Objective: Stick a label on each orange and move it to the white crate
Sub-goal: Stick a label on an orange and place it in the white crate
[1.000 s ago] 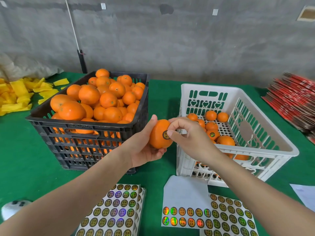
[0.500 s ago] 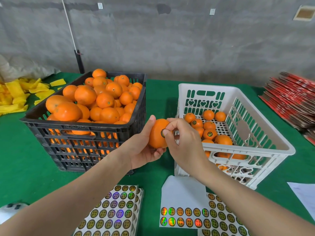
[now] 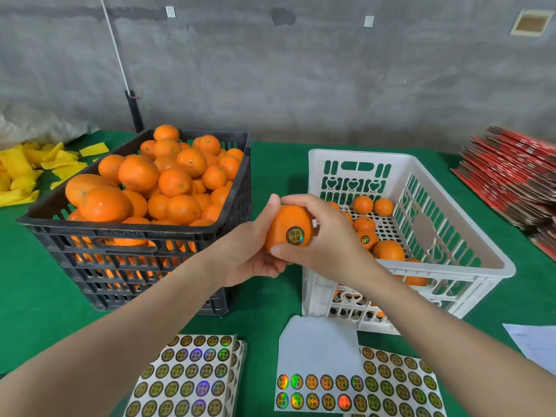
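Your left grip (image 3: pixel 255 254) cups the orange (image 3: pixel 282 221) from below and from the left, thumb lying up along its side and fingers curled under it. Your right grip (image 3: pixel 328 236) holds the same orange from the right, with fingers over the top and the thumb tucked under the lower edge. You hold the orange in the air above the green surface (image 3: pixel 36 281), in the gap between the two crates, and it is not yet in the white crate (image 3: pixel 451 267). A round gold label (image 3: pixel 294 235) with dark characters lies flat on the face turned toward you.

On your left, the black crate (image 3: pixel 144 245) is heaped above its rim with loose oranges (image 3: pixel 174 182). On your right, the white crate holds a few labelled oranges (image 3: pixel 388 251) on its perforated floor, and one of them shows a small shiny sticker.

Close to you, a stack of label sheets (image 3: pixel 186 377) lies to the left. A second sheet (image 3: pixel 361 386) lies to the right, with bare white backing at its upper left and rows of glossy labels along the bottom. Yellow foam sleeves (image 3: pixel 27 170) lie at the far left. A pile of red flat cartons (image 3: pixel 517 182) sits at the far right, and a white paper (image 3: pixel 532 341) lies at the right edge
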A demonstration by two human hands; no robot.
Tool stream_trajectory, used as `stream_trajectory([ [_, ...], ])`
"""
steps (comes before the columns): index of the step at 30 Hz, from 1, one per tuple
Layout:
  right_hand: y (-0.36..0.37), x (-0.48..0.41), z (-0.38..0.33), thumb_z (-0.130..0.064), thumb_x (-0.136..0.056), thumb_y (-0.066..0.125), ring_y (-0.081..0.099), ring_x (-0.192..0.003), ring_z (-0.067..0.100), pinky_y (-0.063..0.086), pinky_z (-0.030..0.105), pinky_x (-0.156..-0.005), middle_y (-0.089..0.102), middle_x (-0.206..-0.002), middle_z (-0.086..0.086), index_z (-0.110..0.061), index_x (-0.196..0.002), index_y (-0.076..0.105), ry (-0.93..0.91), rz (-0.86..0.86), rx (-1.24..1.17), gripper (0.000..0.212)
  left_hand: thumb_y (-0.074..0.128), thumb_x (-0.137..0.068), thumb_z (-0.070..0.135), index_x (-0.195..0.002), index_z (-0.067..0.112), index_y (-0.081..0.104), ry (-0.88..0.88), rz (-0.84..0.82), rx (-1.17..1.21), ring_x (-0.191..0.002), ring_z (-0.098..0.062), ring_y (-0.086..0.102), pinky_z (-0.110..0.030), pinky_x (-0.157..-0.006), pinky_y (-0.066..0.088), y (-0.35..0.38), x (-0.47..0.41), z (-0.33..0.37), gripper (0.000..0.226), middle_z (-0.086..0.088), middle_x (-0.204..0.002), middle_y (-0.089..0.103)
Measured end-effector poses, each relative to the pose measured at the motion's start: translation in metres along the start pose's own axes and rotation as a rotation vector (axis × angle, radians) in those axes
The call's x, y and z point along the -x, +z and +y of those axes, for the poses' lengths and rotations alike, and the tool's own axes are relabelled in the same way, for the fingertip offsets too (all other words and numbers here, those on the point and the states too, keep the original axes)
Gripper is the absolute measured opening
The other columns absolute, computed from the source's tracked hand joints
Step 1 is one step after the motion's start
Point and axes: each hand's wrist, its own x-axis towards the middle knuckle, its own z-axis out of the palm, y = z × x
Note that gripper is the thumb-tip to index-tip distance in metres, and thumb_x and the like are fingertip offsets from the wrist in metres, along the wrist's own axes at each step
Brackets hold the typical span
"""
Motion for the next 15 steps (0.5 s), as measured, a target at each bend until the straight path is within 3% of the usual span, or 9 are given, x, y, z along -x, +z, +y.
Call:
stream_trajectory([
  [3,-0.024,-0.025,0.019,-0.037,-0.065,0.081,0.052,-0.09,-0.01,0.041,0.007,-0.07,0.05,-0.099,-0.028,-0.035,-0.116,0.053,0.072,0.177,-0.032,0.058,0.021,-0.088,0.068,-0.106,0.011,0.056,0.12,0.231,-0.266,-0.056,-0.022,0.064,-0.026,-0.047,0.052,-0.009,-0.007,0.025,0.07,-0.016,-0.079,0.071],
  [6,-0.063,-0.061,0.067,-0.031,-0.073,0.076,0.051,-0.088,0.007,0.042,0.019,-0.069,0.05,-0.095,-0.018,-0.02,-0.12,0.051,0.292,0.203,0.125,0.055,0.023,-0.102,0.05,-0.118,0.013,0.052,0.241,0.482,-0.277,-0.054,-0.017,0.064,-0.027,-0.052,0.053,-0.036,-0.012,0.049,0.05,-0.011,-0.081,0.068],
  [8,-0.081,-0.078,0.109,-0.031,-0.075,0.074,0.056,-0.098,0.023,0.05,0.035,-0.078,0.058,-0.11,0.003,-0.009,-0.124,0.05,0.45,0.01,0.346,0.059,0.027,-0.103,0.044,-0.113,0.009,0.056,0.269,0.569,-0.204,-0.051,-0.013,0.061,-0.027,-0.054,0.051,-0.058,-0.013,0.056,0.046,-0.009,-0.079,0.065],
  [10,-0.089,-0.081,0.151,-0.038,-0.078,0.072,0.052,-0.112,0.029,0.047,0.041,-0.092,0.053,-0.129,0.014,-0.006,-0.13,0.047,0.557,-0.295,0.629,0.066,0.03,-0.105,0.038,-0.109,0.008,0.056,0.272,0.647,-0.165,-0.06,-0.016,0.06,-0.026,-0.057,0.05,-0.079,-0.014,0.059,0.04,-0.008,-0.079,0.064],
  [13,-0.093,-0.076,0.2,-0.051,-0.079,0.067,0.036,-0.134,0.031,0.035,0.046,-0.107,0.032,-0.151,0.008,-0.015,-0.146,0.028,0.729,-0.612,0.86,0.085,0.034,-0.105,0.029,-0.109,0.008,0.058,0.294,0.745,-0.151,-0.069,-0.018,0.061,-0.028,-0.063,0.051,-0.114,-0.015,0.058,0.032,-0.006,-0.083,0.065],
  [15,-0.094,-0.079,0.212,-0.051,-0.083,0.062,0.033,-0.135,0.029,0.031,0.051,-0.11,0.034,-0.148,0.004,-0.017,-0.148,0.024,0.805,-0.704,0.938,0.083,0.039,-0.103,0.021,-0.112,0.007,0.06,0.31,0.804,-0.171,-0.071,-0.019,0.062,-0.029,-0.064,0.052,-0.137,-0.017,0.057,0.027,-0.006,-0.083,0.066],
])
